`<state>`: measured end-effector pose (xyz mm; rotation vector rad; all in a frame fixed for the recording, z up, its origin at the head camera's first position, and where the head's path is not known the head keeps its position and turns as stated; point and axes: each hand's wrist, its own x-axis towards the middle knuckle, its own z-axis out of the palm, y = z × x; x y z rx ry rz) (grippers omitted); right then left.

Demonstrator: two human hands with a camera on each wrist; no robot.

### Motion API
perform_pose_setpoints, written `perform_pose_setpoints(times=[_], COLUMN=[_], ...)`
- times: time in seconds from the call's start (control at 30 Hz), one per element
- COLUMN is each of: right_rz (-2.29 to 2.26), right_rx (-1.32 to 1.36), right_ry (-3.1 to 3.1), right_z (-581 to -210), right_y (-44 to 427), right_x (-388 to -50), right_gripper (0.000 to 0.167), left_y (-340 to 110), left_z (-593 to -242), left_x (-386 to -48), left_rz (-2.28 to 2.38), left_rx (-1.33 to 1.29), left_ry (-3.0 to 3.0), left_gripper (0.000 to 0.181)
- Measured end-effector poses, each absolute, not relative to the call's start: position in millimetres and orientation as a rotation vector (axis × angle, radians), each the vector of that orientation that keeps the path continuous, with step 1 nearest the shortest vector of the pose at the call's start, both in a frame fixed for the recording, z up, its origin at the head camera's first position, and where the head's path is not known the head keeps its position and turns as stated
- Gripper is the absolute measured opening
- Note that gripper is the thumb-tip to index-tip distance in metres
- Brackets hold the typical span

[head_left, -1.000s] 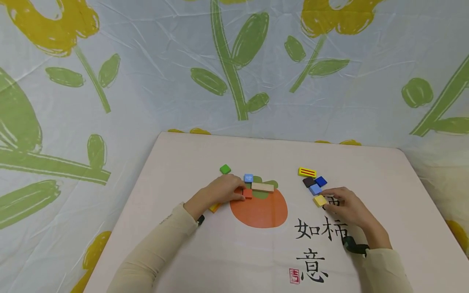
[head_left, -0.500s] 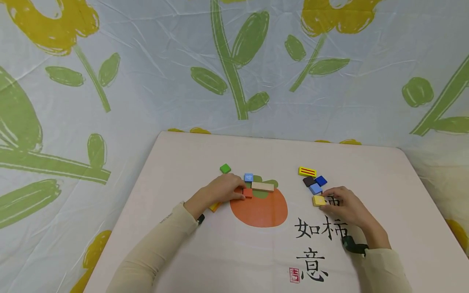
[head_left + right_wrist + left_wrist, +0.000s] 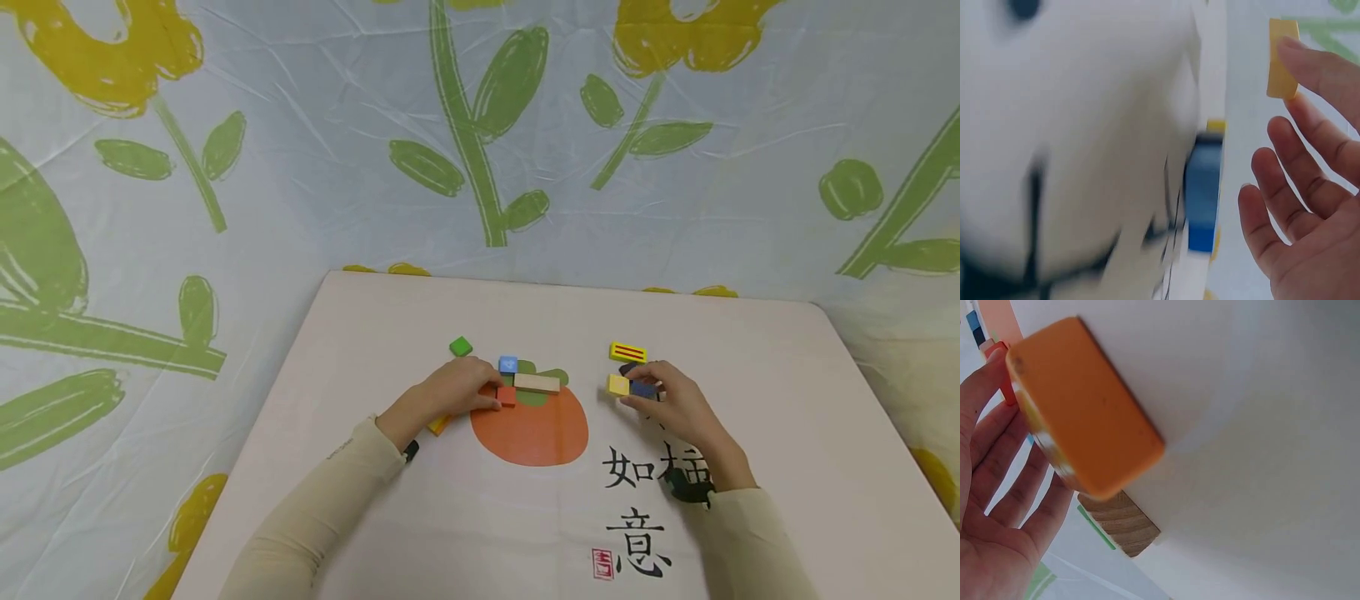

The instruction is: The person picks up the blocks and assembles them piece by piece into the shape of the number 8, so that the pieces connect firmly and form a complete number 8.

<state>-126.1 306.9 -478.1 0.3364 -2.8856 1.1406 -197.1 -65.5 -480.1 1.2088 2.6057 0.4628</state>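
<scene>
My left hand (image 3: pixel 461 387) pinches a red block (image 3: pixel 507 397) between thumb and fingers, on the printed persimmon; the left wrist view shows the same red block (image 3: pixel 1007 390) at the fingertips. Just beyond it lie a light blue block (image 3: pixel 507 364) marked with a 4 and a long pale wooden block (image 3: pixel 537 383). My right hand (image 3: pixel 678 408) pinches a yellow block (image 3: pixel 618 386) by its side. In the right wrist view that yellow block (image 3: pixel 1282 78) is held up off the table, thumb on its face, other fingers spread. Blue blocks (image 3: pixel 642 389) lie partly hidden behind the right hand.
A yellow block with red stripes (image 3: pixel 628 352) lies beyond the right hand, near a dark block (image 3: pixel 627 367). A green block (image 3: pixel 461 346) sits beyond the left hand. An orange block (image 3: pixel 1085 406) and a wood-grained block (image 3: pixel 1122 525) stand near the left wrist.
My right hand has lifted the yellow block and carried it left and away from me, over the blue blocks. The left hand and the red block have stayed in place.
</scene>
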Motion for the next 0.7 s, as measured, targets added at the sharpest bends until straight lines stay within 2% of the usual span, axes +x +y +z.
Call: perform_pose_setpoints(times=[0.27, 0.7], right_rz=[1.197, 1.248], right_rx=[0.417, 0.356], right_ry=[-2.817, -2.912], right_z=[-475, -488], right_y=[272, 241], right_x=[-146, -170], right_gripper=[0.033, 0.031], left_y=[-65, -65], left_z=[-480, -479], left_x=[-197, -196], left_rz=[0.466, 0.444], left_rx=[1.209, 1.226], left_ry=[2.598, 2.6], left_gripper=[0.026, 0.026])
